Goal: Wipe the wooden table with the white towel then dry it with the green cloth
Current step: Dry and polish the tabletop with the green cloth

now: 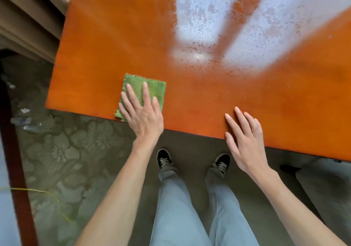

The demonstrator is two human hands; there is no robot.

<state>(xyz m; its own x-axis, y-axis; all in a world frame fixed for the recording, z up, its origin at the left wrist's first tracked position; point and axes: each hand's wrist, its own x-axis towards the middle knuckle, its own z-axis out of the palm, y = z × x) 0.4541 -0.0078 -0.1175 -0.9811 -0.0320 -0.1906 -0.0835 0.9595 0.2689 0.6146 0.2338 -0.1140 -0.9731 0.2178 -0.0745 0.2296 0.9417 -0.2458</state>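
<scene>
Green cloth [150, 92] is folded to a small square, lying flat on wooden table [247, 97] near the front edge, left of centre, w/ one corner reaching the lip. Left hand [142, 112] lies on top of it, fingers straight and slightly spread, palm down, pressing, not gripping or pinching. Makes sense: flat palm spreads load over the whole pad so the fabric stays in contact w/ the surface instead of bunching. Folding prob gives a thicker, more absorbent pad that fits under one palm.

Right hand [245, 139] is empty, fingers straight and fanned, at the front edge of the table right of centre. Fingertips are over the wood, palm past the lip; can't tell if it actually touches or hovers just above. Looks like a brace/balance hand, well apart from the cloth so it's out of the stroke path.

White towel isn't in view, so I'd judge the wet-wipe step is done and this is the dry pass.

Far half of the table shows mottled, blotchy patches inside the window glare; reads as a damp film, not certain. Near strip around the cloth looks uniform. So drying seems early: near-left corner zone first, bulk of the top still to go. Person stands square to the front edge, shoes [163, 158] pointing at it, so far patches will need a lean or reach.

Risk: cloth saturating before the far area is covered; refold to a fresh face.
</scene>
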